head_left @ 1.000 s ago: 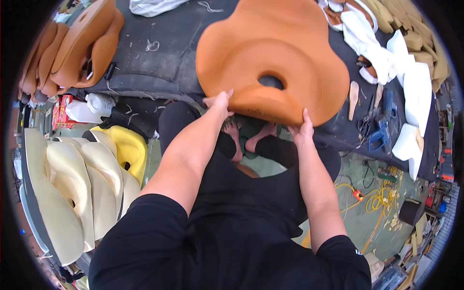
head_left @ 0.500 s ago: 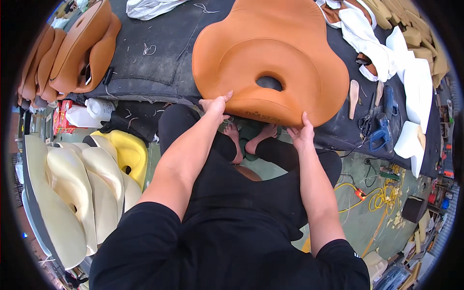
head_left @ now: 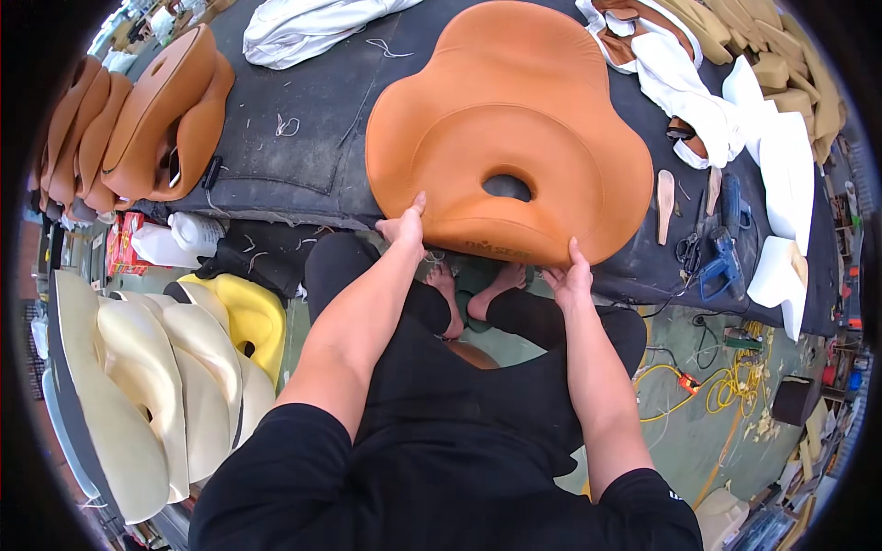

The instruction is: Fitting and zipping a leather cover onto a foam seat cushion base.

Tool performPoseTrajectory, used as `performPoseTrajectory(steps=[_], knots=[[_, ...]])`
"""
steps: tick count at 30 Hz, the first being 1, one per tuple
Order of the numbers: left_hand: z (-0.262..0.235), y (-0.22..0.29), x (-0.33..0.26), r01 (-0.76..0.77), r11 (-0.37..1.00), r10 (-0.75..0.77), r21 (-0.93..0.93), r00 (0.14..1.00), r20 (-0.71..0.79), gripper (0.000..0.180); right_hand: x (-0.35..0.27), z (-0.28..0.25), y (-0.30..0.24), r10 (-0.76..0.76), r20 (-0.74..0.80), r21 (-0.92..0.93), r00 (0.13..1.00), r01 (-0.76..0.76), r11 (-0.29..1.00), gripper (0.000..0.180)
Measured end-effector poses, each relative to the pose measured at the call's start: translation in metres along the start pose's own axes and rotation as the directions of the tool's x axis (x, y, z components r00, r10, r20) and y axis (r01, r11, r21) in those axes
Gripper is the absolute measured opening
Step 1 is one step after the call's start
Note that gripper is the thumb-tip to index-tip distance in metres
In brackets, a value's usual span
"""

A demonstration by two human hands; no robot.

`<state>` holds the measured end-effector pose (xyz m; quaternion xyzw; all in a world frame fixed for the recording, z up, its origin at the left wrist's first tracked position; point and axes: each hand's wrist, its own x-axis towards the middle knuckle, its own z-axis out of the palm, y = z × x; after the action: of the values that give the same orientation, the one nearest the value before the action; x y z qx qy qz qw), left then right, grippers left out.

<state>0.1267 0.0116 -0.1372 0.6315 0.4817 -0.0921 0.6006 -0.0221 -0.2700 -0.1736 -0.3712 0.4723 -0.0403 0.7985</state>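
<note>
**Both hands on the near rim of an orange cushion**

The left hand has its fingers stretched flat and pressed against the near-left edge of the orange seat cushion, thumb up along its side. The right hand curls around the near-right edge, fingers closed under the rim and thumb on top. So each hand grips the cushion, one at either end of its front lip.

The cushion lies flat on the dark work table, at the table's near edge and a little right of its middle, with its front lip hanging just over that edge. It is broad and lobed, with an oval hole near the front.

At the table's left end a row of finished orange cushions stands on edge. White fabric sits at the far edge; more white pieces pile toward the right end, with a blue power tool at the near-right edge.

Below the table, left of the person's knees, pale foam cushion cores lean together, beside a yellow one.
</note>
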Motion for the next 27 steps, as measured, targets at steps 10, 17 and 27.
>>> performPoseTrajectory(steps=[10,17,27], knots=[[0.000,-0.015,0.006,-0.109,0.994,0.109,-0.030,0.994,0.014,0.089,-0.002,0.011,-0.003,0.001,-0.032,0.011,0.999,-0.001,1.000,0.070],[-0.027,-0.008,-0.009,-0.844,0.219,0.936,0.490,0.323,0.137,0.107,-0.024,0.006,-0.013,0.194,-0.044,-0.263,0.980,-0.198,0.944,0.079],[0.056,0.073,0.045,-0.857,-0.514,0.544,0.018,-0.310,0.780,0.067,0.012,0.093,-0.096,-0.480,0.835,-0.472,0.269,0.799,-0.373,0.057]])
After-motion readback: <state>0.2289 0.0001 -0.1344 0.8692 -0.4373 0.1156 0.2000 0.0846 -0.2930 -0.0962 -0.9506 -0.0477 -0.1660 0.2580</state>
